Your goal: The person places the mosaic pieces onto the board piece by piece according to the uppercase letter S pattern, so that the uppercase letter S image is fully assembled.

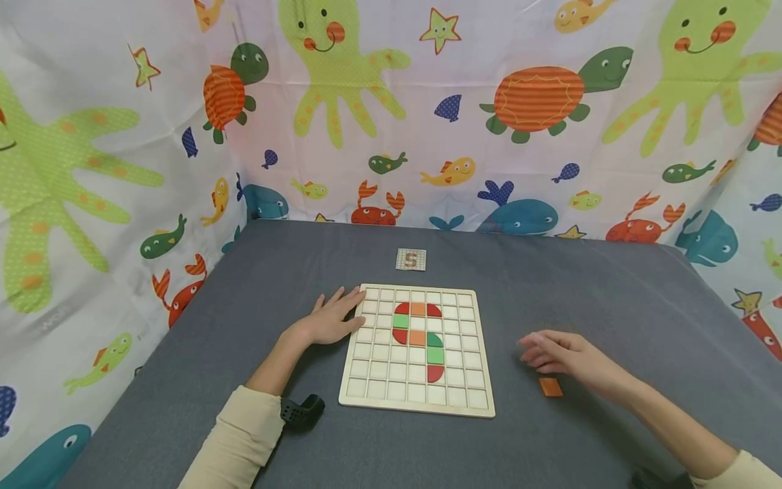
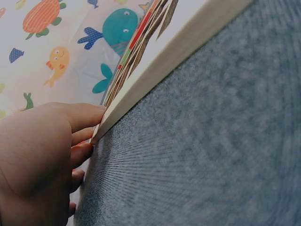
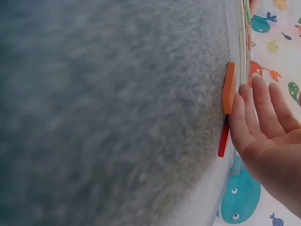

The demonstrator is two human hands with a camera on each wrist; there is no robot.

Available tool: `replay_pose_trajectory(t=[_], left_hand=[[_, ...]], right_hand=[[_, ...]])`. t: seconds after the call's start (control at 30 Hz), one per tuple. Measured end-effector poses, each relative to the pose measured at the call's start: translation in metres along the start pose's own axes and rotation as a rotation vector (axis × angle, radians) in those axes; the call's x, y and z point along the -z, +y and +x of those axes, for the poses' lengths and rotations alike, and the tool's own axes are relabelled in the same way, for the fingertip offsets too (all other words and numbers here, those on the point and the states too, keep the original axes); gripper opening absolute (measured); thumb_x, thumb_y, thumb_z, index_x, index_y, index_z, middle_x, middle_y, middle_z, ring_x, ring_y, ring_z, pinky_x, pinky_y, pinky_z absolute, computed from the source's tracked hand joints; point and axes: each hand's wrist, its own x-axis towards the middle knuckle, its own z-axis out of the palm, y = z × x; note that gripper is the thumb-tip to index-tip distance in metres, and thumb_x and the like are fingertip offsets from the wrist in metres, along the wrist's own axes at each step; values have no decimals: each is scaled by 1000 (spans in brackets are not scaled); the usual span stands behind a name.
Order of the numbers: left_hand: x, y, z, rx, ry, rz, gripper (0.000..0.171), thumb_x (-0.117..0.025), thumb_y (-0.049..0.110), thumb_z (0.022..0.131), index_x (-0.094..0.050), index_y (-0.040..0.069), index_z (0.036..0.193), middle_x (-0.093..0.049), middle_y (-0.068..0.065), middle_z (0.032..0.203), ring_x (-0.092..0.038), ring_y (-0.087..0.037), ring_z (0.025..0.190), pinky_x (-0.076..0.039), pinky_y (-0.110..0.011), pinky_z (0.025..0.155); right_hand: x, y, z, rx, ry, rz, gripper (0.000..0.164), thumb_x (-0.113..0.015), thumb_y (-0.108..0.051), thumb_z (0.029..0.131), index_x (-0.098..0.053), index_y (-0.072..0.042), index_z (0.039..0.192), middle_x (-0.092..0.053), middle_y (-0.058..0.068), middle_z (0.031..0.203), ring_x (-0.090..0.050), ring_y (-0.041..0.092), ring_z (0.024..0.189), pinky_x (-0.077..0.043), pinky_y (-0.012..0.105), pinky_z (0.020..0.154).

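A wooden grid board lies on the table, with red, orange and green square and rounded tiles set in its middle cells. My left hand rests at the board's upper left edge, thumb and fingertips touching the rim, as the left wrist view also shows. To the right of the board, my right hand is over the table, fingers loosely bent, holding nothing I can see. Just below it lies an orange square tile. In the right wrist view a red piece lies near that tile; the hand hides it in the head view.
A small card with a grid pattern lies behind the board. The grey cloth covers the table. Curtains printed with sea animals stand at the back and both sides. A dark wrist strap is on the left arm.
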Motion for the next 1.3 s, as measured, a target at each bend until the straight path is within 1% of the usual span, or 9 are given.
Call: replay_pose_trajectory(t=[0.1,0.17,0.33,0.47,0.63,0.8,0.93,1.13,1.3], left_hand=[[0,-1,1,-4,0,-5,61,-46,30,101,-23,5,152,-16,-14,156,-4,-38,142,3,-61,108],[1,-2,1,-6,-1,-6,61,-46,30,101,-23,5,152,-16,-15,156,-4,-38,142,3,-61,108],[0,-5,1,-6,-1,-8,62,-46,31,101,-22,6,152,-16,-15,156,-3,-38,142,3,-61,108],[0,-5,1,-7,-5,-3,62,-46,31,101,-22,5,152,-15,-15,156,-3,-38,142,3,-61,108],[0,-4,0,-15,0,-8,62,-46,30,101,-22,5,152,-16,-15,156,-3,-39,142,3,-62,107],[0,-4,1,-18,-3,-10,62,-46,31,101,-22,5,152,-16,-15,156,-3,-38,142,3,-61,108],[1,-5,1,-19,-2,-11,62,-45,32,101,-21,5,152,-15,-15,156,-3,-39,142,3,-61,108],[1,-5,2,-13,-2,-14,63,-46,31,101,-22,4,152,-16,-16,156,-3,-39,142,3,-61,108],[0,-4,2,-10,-5,-8,62,-45,31,101,-22,4,152,-16,-16,156,-3,-39,142,3,-61,108]], right_hand=[[-1,1,-3,44,7,-75,43,-38,-21,105,-48,12,130,-59,23,116,-62,18,100,-52,30,83],[-2,1,-5,79,7,-158,38,-42,-19,104,-51,10,128,-61,21,115,-62,16,98,-52,29,81],[-5,6,-6,180,17,-333,30,-60,-19,95,-61,-1,119,-64,9,106,-62,11,90,-52,25,74],[-5,11,-9,266,-25,-367,30,-68,-15,89,-62,-3,116,-64,6,97,-62,13,83,-52,27,68],[-2,14,-11,318,-24,-445,31,-72,-15,86,-64,-6,114,-65,-1,96,-60,11,83,-51,25,70],[2,17,-16,371,-25,-465,36,-75,-13,83,-63,-2,114,-65,2,98,-60,12,84,-51,25,71],[3,17,-17,386,-29,-468,36,-75,-13,83,-63,-2,115,-64,2,98,-59,12,84,-51,25,71],[4,18,-16,372,-34,-497,34,-75,-14,83,-64,-6,114,-63,-3,94,-58,10,82,-51,24,70],[4,18,-16,373,-53,-495,32,-75,-14,83,-64,-5,112,-62,0,94,-57,12,81,-50,26,68]])
